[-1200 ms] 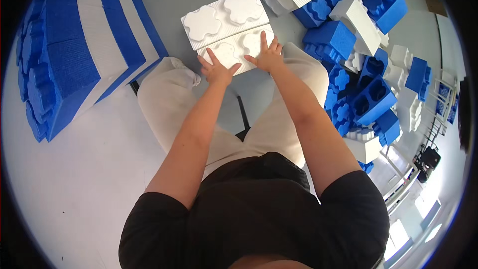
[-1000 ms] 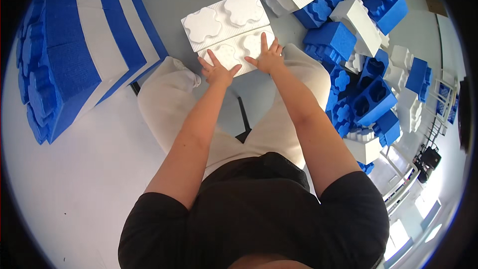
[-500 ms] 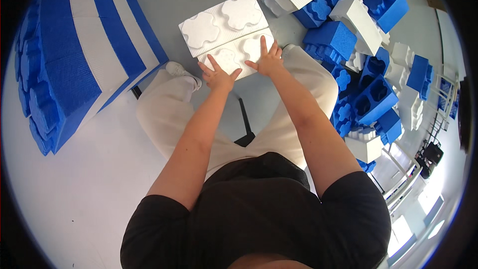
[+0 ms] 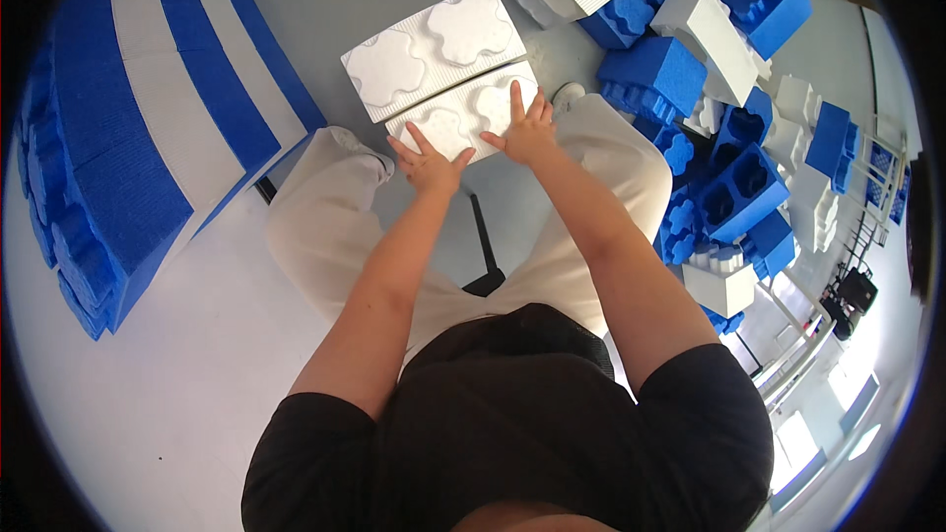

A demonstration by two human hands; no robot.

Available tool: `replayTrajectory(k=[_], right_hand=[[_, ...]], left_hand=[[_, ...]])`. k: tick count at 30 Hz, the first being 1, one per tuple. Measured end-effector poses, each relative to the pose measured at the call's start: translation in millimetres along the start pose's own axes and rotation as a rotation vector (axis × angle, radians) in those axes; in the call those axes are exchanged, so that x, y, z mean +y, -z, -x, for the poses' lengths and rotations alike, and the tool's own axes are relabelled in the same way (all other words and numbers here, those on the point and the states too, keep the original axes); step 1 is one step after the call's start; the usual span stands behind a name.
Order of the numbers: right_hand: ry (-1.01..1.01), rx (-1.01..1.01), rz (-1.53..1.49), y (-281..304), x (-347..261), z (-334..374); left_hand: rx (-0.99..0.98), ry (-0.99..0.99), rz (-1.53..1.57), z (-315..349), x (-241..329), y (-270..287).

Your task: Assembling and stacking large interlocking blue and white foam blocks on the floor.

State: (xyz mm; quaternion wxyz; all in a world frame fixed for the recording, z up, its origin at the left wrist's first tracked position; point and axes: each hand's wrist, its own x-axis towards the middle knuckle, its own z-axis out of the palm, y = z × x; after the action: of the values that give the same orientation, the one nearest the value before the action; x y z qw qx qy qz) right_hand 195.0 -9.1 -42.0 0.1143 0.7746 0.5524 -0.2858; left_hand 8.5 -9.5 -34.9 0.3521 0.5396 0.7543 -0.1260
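Block (image 4: 469, 118) lies before us, long axis slanting away rightward, far edge beside a second block (image 4: 422, 64); our left hand (image 4: 431, 169) and right hand (image 4: 531, 141) splay on it, grip unclasped; floor (image 4: 296, 20) stretches leftward.

We identify a smooth grey floor (image 4: 305, 30), darker toward the upper edge and paler at lower left. At the right rim, we locate a pale wall (image 4: 895, 286) and a white tubular frame (image 4: 800, 365). At lower right, we note a brightly lit window (image 4: 795, 449).

The ribbed blocks (image 4: 434, 56) are white, the stack (image 4: 172, 89) striped blue and white.
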Motion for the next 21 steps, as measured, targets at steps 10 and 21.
replayTrajectory(k=[10,21], right_hand=[[-0.003,0.018,-0.020,-3,1,2],[-0.069,-0.046,0.027,19,-14,24]], left_hand=[[-0.012,-0.018,0.006,5,0,3],[-0.091,0.047,0.053,6,-9,9]])
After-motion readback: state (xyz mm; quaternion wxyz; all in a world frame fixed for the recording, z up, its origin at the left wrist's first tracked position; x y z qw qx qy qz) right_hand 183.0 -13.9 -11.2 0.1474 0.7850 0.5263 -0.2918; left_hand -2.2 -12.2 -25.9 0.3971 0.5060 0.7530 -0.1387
